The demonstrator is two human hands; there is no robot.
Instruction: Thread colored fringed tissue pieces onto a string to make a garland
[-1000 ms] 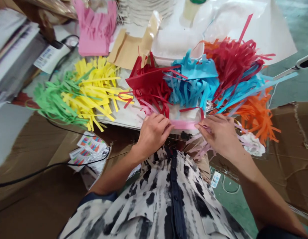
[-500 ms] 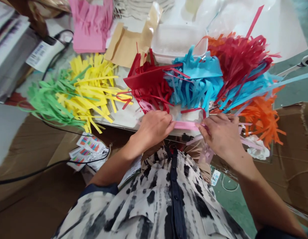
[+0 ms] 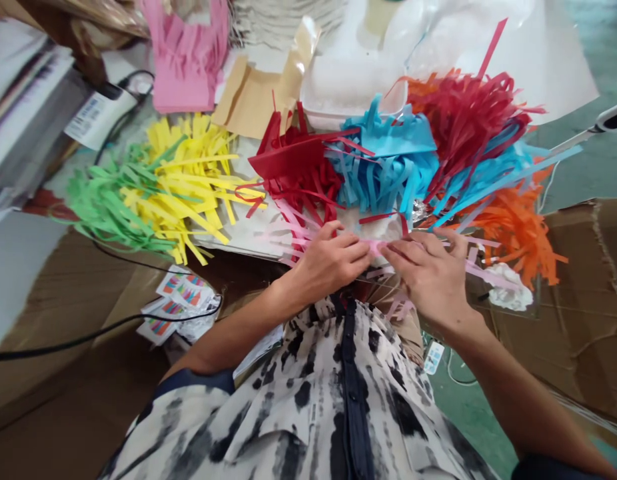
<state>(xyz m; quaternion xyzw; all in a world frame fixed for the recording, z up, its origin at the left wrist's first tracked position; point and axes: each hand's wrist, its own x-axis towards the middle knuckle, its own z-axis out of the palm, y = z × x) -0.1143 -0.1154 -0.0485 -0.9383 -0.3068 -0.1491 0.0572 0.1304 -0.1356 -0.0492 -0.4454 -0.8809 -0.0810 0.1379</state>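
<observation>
At the table's front edge, my left hand (image 3: 333, 257) and my right hand (image 3: 426, 270) are close together, fingers closed on one pink fringed paper (image 3: 374, 247). Its thin strips fan out to the left of my left hand and to the right of my right hand. Just beyond my hands lie a dark red fringed bundle (image 3: 301, 163) and a blue one (image 3: 388, 160). My fingertips partly hide the middle of the pink paper.
Yellow (image 3: 193, 177) and green (image 3: 111, 200) fringe lie at the left; crimson (image 3: 483, 120) and orange (image 3: 518, 233) fringe at the right. Behind are pink sheets (image 3: 183, 80), brown paper (image 3: 253, 93) and a white tray (image 3: 348, 87). A black cable (image 3: 88, 343) crosses the lower left.
My hands have come closer together, so less pink paper shows between them. Pink strips now spread out to the left of my left hand.
</observation>
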